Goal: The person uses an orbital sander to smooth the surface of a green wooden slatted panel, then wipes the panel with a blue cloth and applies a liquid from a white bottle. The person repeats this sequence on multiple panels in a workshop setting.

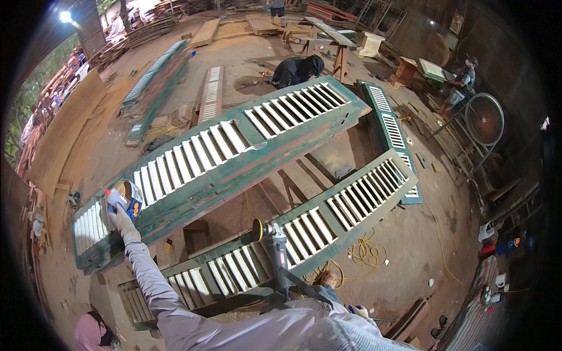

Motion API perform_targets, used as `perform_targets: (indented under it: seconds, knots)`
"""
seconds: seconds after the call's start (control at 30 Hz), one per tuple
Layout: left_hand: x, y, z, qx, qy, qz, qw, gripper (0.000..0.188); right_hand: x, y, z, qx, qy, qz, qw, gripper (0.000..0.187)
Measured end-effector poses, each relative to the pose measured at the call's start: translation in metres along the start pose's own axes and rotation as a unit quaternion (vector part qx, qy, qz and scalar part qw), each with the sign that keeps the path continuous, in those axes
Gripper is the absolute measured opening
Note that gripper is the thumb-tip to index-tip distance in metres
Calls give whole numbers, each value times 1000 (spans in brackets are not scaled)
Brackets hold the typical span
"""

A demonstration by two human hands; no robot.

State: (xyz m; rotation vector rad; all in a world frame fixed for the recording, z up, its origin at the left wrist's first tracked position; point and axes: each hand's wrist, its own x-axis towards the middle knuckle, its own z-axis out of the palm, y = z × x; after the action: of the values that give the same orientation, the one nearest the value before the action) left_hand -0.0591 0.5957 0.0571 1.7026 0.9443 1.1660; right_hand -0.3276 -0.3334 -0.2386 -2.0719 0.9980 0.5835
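Note:
My left hand point(124, 223), in a pale glove, reaches out to the far-left end of a long green louvred shutter point(246, 167). Its fingers are closed around a white squeeze bottle point(116, 200) with a red tip. A round tin point(136, 192) with a blue label stands right beside the bottle. Close to my body on the right, my right hand point(360, 312) is partly covered by my clothing. Its fingers look curled by something small and blue that I cannot make out. Between the hands, an angle grinder point(280, 257) with a yellow disc rests over the nearer louvred shutter point(328, 248).
A yellow cord point(366, 253) lies coiled on the floor. Another green shutter point(393, 137) is to the right. Beyond the work, a person in dark clothes point(297, 70) bends low; another sits point(466, 82) near a large wheel point(485, 119). A pink-covered head point(91, 330) shows lower left.

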Motion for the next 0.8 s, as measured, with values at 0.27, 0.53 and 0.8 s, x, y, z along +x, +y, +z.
perform_targets:
  seconds: [0.27, 0.53, 0.8]
  knots:
    - [-26, -36, 17, 251, 168, -18, 953, 77, -27, -18, -28, 132, -14, 16, 991, 39]
    - [47, -74, 2, -97, -12, -150, 984, 48, 4, 39, 10, 64, -32, 42, 997, 49]
    - [-34, -34, -4, -188, -32, -179, 965, 52, -29, 35, -2, 61, 9, 51, 997, 62]
